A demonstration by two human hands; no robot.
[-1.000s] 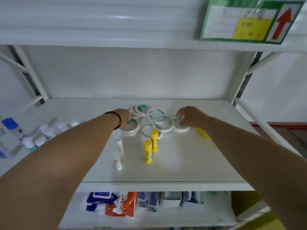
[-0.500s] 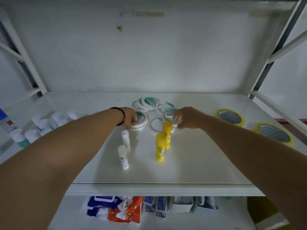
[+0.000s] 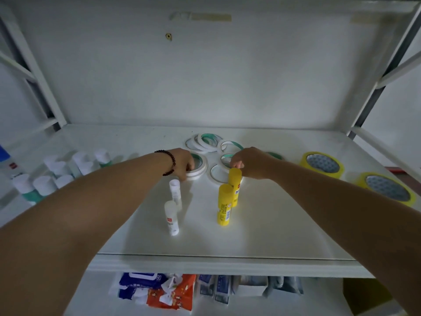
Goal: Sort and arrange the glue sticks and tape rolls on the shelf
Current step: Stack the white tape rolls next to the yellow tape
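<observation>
Several thin white tape rolls (image 3: 206,142) with green cores lie flat at the middle back of the white shelf (image 3: 262,236). My left hand (image 3: 182,164) grips the left edge of one such roll (image 3: 198,166). My right hand (image 3: 250,161) has its fingers curled on another thin roll (image 3: 224,159); its fingertips are partly hidden. Two yellow glue sticks (image 3: 225,202) stand upright just in front of my right hand. Two white glue sticks (image 3: 172,216) stand in front of my left hand.
Two wide yellow tape rolls (image 3: 321,164) lie flat at the right of the shelf. A group of white-capped bottles (image 3: 57,172) stands at the left. Packets (image 3: 168,290) fill the shelf below. Metal uprights frame both sides.
The view has tilted down and nearer, bringing the yellow tape rolls into sight. Both hands stay on the thin rolls, my right hand slightly shifted towards the front roll.
</observation>
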